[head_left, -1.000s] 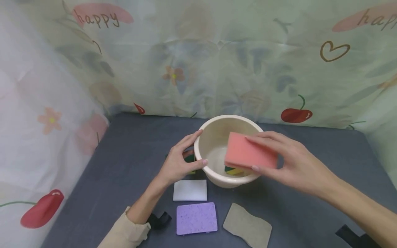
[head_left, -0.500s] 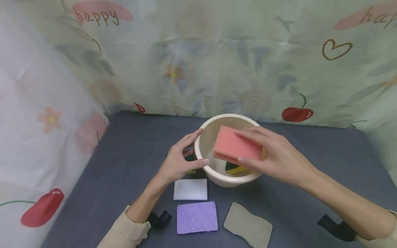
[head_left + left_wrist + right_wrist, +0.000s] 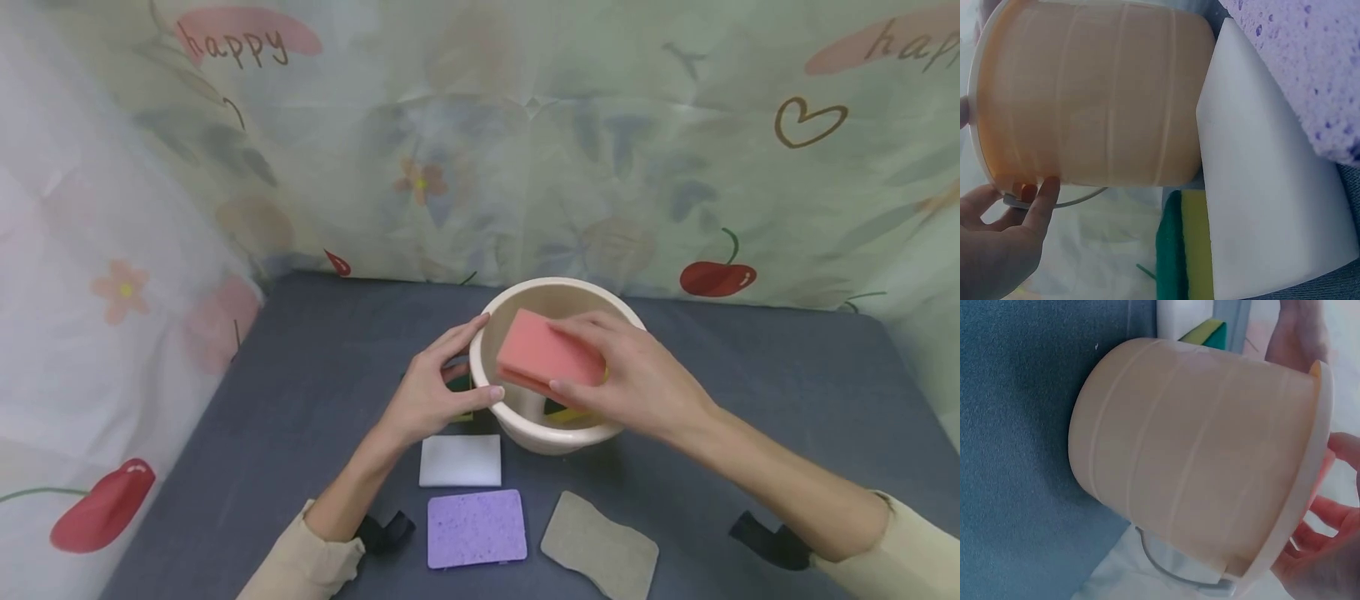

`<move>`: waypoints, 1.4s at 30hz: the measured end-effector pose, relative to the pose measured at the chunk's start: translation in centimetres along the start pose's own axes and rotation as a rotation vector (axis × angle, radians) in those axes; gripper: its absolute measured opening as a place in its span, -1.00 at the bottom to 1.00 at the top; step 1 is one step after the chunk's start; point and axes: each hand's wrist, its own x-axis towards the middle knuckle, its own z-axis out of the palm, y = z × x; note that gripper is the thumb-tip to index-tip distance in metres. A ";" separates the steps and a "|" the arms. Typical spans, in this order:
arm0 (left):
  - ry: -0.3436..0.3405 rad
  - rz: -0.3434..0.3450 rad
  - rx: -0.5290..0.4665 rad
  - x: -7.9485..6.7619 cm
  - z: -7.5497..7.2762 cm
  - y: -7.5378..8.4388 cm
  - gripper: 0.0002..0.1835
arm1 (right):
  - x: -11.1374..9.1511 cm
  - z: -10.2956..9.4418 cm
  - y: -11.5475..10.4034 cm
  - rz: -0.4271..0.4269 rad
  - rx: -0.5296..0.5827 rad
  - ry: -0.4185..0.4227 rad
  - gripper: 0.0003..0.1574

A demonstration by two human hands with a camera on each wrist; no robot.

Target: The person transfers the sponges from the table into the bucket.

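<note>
The right hand (image 3: 637,375) reached in from about four o'clock and pinched a pink sponge (image 3: 551,354) between thumb and fingers. That sponge was tilted in the mouth of a cream plastic bucket (image 3: 555,443), and the right wrist view showed a little of its pink at the rim. At nine o'clock on the bucket, the left hand (image 3: 435,383) was clamped on the rim, its thumb lying over the edge. Inside, at six o'clock beneath the pink sponge, lay a green-and-yellow scouring sponge (image 3: 558,411), partly hidden.

Outside, between eight and nine o'clock from the bucket, a second scouring sponge (image 3: 1185,247) stood partly behind the left hand in the head view. A white rectangular sponge (image 3: 460,461) lay at half past seven, a speckled purple sponge (image 3: 477,529) at seven and a wavy-edged grey sponge (image 3: 600,546) at half past five, all on a dark blue-grey cloth (image 3: 750,358). At twelve o'clock, beyond the cloth, hung a floral curtain (image 3: 300,167)
</note>
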 end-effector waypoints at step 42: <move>0.012 0.011 0.007 -0.1 0.2 -0.1 -0.11 | 1.0 1.9 -0.6 0.069 -0.085 -0.109 -0.06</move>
